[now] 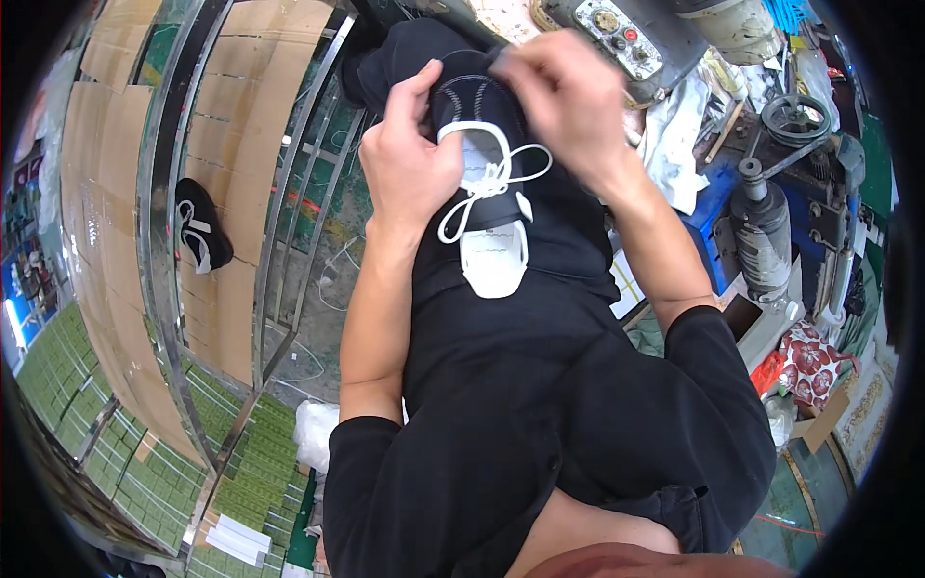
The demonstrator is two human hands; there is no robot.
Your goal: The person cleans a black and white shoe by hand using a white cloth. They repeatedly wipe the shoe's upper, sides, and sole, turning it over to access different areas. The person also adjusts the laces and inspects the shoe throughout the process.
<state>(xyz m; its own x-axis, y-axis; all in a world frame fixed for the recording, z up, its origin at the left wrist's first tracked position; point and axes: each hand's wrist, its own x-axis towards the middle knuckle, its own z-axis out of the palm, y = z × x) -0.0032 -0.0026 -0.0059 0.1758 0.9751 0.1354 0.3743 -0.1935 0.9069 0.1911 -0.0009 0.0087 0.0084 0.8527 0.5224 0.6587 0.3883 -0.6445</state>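
Observation:
A black shoe (472, 96) with white curved stitching and white trim lies over my black-clothed lap, its stitched end away from me. White laces (491, 183) are tied in a loose bow on it, and a white tongue-like piece (494, 265) sticks out toward me. My left hand (409, 159) grips the shoe's left side, thumb on top near the white trim. At the shoe's far right edge is my right hand (564, 91), blurred, its fingers curled in. Whatever is between those fingertips cannot be made out.
On my left stands a metal rack (159, 241) lined with cardboard (217, 318), holding another black shoe (202, 226). To the right are a machine control panel (621, 39) with a red button, a handwheel (798, 118) and a grey cylinder (761, 231). Patterned red-and-white fabric (809, 364) lies below.

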